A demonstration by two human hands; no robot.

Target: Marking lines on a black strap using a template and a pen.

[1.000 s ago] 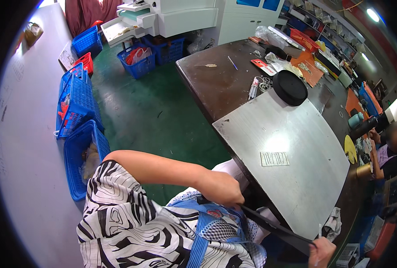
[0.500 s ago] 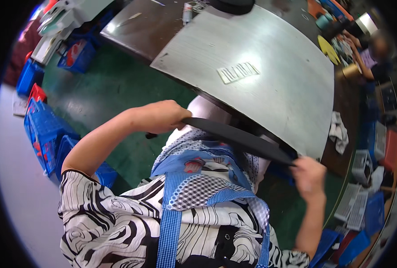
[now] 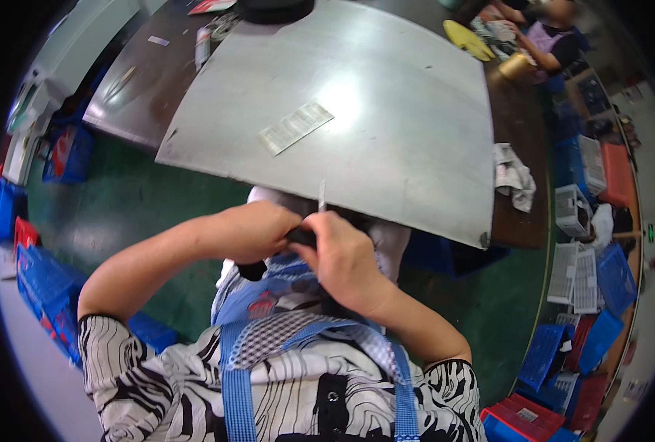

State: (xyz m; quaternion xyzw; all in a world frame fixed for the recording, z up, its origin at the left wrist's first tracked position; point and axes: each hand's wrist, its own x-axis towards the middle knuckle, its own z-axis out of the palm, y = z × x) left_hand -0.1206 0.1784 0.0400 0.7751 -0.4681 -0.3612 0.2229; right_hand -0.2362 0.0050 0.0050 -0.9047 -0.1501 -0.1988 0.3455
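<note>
My left hand is closed around a flat black band, just above my lap. Against it is my right hand, its thumb and fingers closed on the band where the two hands meet. A dark loose end hangs below my left hand; most of the band is hidden by the hands. From the fingers of my right hand a narrow pale strip sticks up; how it is held cannot be made out. On the metal-topped table ahead lies a pale printed sheet.
A coiled black roll and a white tube are at the table's far side. A white cloth and yellow glove lie to the right. Another person works at the far right. Blue crates stand on the floor.
My hands, earlier spread apart with the black band stretched between them, have come together. My right hand moved left, and a pale strip now shows at its fingers. The view has swung to the right.
</note>
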